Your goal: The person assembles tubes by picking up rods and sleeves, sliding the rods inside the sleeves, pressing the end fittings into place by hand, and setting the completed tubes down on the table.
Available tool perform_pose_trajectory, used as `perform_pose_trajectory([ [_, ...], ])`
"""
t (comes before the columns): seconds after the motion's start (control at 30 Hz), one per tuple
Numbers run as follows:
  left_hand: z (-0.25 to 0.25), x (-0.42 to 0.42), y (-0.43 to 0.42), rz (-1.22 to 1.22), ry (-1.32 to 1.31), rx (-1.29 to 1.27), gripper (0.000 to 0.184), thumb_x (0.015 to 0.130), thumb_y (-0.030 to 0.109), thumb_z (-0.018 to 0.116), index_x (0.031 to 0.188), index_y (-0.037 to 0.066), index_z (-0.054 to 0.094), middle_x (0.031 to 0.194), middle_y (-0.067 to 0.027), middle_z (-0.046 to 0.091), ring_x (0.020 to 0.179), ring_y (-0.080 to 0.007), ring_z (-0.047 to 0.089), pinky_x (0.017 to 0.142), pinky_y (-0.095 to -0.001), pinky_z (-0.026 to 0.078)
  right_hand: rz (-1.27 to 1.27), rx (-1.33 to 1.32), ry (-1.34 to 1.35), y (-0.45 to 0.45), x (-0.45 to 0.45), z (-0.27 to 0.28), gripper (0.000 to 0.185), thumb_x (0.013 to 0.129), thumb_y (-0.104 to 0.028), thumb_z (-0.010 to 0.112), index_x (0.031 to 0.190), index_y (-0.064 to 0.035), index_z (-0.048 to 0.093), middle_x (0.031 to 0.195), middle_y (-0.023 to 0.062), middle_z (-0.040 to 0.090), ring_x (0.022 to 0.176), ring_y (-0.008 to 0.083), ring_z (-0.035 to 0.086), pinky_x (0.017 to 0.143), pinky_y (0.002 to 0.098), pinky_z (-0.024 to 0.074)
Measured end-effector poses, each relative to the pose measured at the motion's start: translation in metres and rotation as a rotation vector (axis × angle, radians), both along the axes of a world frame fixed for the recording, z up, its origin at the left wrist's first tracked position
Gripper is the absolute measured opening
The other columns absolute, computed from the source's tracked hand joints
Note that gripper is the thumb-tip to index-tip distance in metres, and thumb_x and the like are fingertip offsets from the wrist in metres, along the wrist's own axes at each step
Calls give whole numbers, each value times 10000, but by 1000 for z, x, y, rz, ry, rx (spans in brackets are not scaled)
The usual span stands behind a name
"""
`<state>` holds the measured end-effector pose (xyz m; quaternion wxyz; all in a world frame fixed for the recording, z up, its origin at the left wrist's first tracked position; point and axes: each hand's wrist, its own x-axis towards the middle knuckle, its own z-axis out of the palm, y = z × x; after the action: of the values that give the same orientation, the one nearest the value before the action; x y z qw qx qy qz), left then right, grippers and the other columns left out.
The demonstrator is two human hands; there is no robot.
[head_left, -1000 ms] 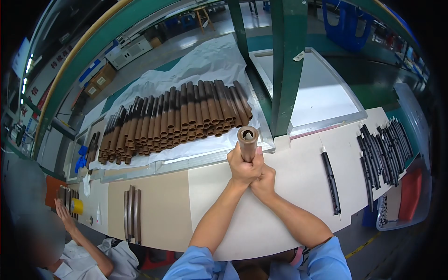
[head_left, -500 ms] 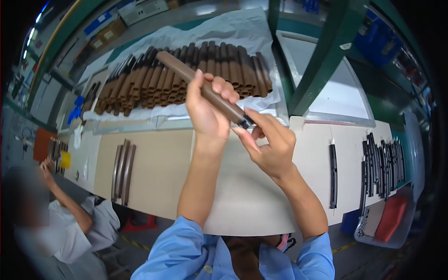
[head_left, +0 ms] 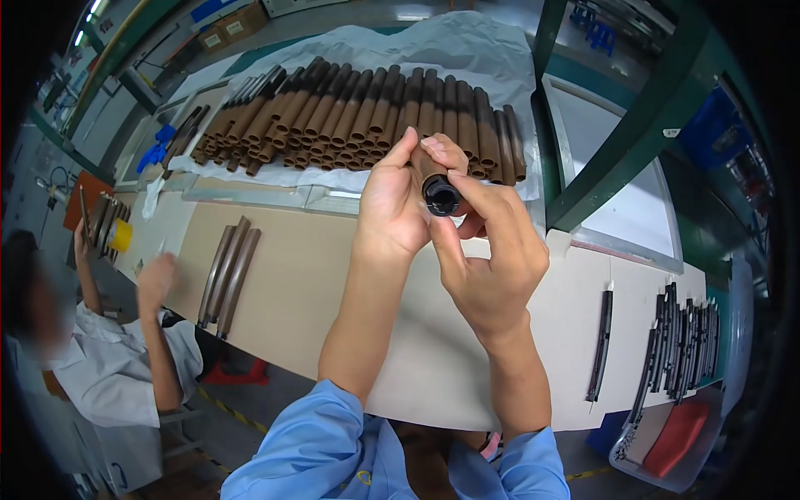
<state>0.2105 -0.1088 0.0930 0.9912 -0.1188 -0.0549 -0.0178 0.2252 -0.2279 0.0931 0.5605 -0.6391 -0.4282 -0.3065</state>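
Note:
My left hand [head_left: 392, 204] is closed round a brown tube [head_left: 426, 160], held up over the table with its near end turned toward me. A black ring-like fitting [head_left: 441, 197] sits in that near end, its round hollow opening facing me. My right hand [head_left: 500, 254] pinches the fitting, thumb below and fingers along its right side. Behind my hands lies a big pile of brown tubes [head_left: 350, 117] with dark far ends, on white sheeting [head_left: 467, 50]. To my left, three brown tubes [head_left: 227, 271] lie side by side on the table.
Several slim black rods [head_left: 683, 342] lie at the table's right end, with one black rod [head_left: 602, 342] apart. A clear plastic bin [head_left: 667, 458] hangs low at right. A green post [head_left: 600, 187] rises behind. At left, a co-worker's hand [head_left: 157, 279] is raised.
The tube has turned from lying diagonally to pointing its fitted end at me. Both hands stay on it. The view has shifted a little, and the co-worker's second hand has come into sight.

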Motion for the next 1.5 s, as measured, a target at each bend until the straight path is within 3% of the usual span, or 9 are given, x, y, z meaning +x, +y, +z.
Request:
perform_pose_trajectory([
  [0.1, 2, -1, -3, 0, 0, -16, 283, 960, 268, 437, 814, 26, 437, 771, -63, 457, 738, -182, 485, 692, -312, 460, -10, 18, -6, -1, -2, 1, 389, 578, -15, 753, 945, -39, 626, 756, 48, 592, 514, 138, 534, 454, 247, 427],
  [0.2, 4, -2, -4, 33, 12, 14, 199, 922, 175, 497, 808, 30, 420, 785, -56, 429, 732, -156, 478, 679, -289, 442, -3, 32, -1, -2, -2, 3, 379, 575, -6, 747, 931, -43, 622, 747, 47, 592, 507, 132, 532, 442, 241, 423],
  [0.8, -1, 1, 2, 209, 48, 141, 247, 956, 221, 464, 818, 22, 413, 759, -58, 423, 704, -161, 466, 641, -286, 447, 65, 31, -31, 1, 6, 1, 320, 595, -8, 769, 874, -33, 614, 704, 48, 594, 505, 134, 540, 423, 228, 412],
  [1.5, -4, 2, 9, 185, 52, 194, 230, 950, 244, 481, 862, 36, 436, 756, -36, 433, 693, -134, 487, 542, -297, 441, 48, -17, -80, 0, 6, -1, 277, 641, -58, 770, 882, -42, 634, 707, 22, 630, 495, 117, 530, 459, 237, 371],
])
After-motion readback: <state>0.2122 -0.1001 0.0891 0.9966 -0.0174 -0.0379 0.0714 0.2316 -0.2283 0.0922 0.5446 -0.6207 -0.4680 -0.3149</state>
